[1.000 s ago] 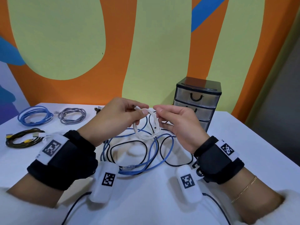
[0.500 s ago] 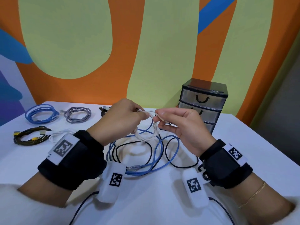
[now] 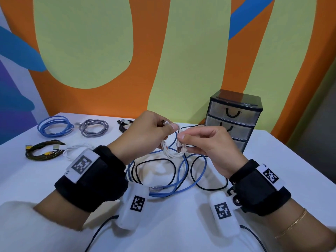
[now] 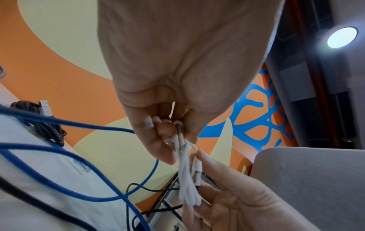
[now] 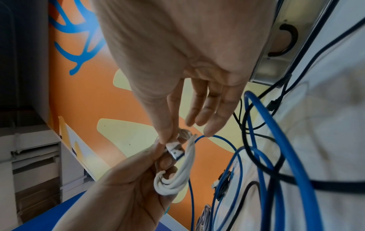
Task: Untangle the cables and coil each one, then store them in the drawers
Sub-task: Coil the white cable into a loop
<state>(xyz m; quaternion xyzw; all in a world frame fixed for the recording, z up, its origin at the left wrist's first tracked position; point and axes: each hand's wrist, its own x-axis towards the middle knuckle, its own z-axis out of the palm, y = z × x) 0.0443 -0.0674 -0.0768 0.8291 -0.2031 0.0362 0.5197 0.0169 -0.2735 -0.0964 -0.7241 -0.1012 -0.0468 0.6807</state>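
Note:
A small coil of white cable [image 3: 171, 152] hangs above the table between both hands. My left hand [image 3: 168, 127] grips the top of the coil [image 4: 186, 179] between thumb and curled fingers. My right hand [image 3: 181, 136] pinches the cable's loose end just above its silver USB plug [image 5: 175, 150] with thumb and forefinger, its other fingers straight. Below them, a long blue cable [image 3: 181, 171] and a thin black cable [image 3: 156, 160] lie looped over each other on the white table [image 3: 272, 160]. The small black drawer unit [image 3: 234, 120] stands at the back right with all three drawers closed.
Coiled cables lie at the back left: blue [image 3: 54, 126], grey [image 3: 94, 127], dark green with yellow plugs [image 3: 43, 150], white [image 3: 76, 151] and black [image 3: 125, 125]. Behind the table rises an orange and green wall.
The white loop, round a second ago, is now squeezed into a narrow bundle. My right hand has brought the plug end down beside it.

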